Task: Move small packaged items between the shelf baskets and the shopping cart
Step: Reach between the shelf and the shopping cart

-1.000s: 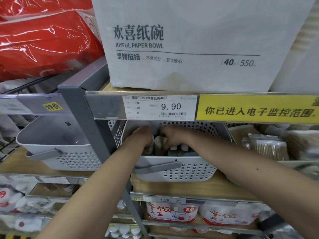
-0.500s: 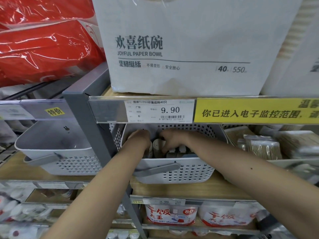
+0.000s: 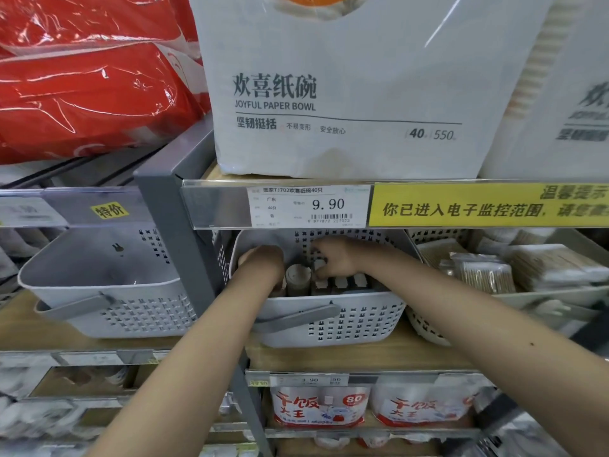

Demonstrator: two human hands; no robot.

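Note:
A white perforated basket (image 3: 349,321) with a grey handle stands on the wooden shelf at centre. Inside it stand several small brown packaged items (image 3: 298,280) in a row. My left hand (image 3: 262,258) reaches into the basket's left end, fingers curled down among the items; what it grips is hidden. My right hand (image 3: 333,258) is inside the basket too, fingertips pinching the top of a small packaged item (image 3: 319,275) in the row. No shopping cart is in view.
An empty-looking grey basket (image 3: 99,291) sits on the shelf to the left, past a grey upright post (image 3: 178,245). A basket of wrapped toothpick packs (image 3: 487,275) is at right. The paper bowl pack (image 3: 362,94) and price rail (image 3: 296,206) overhang the baskets closely.
Both hands stayed in the middle basket; my right hand shifted slightly right along the row of items. The view tilted a little upward.

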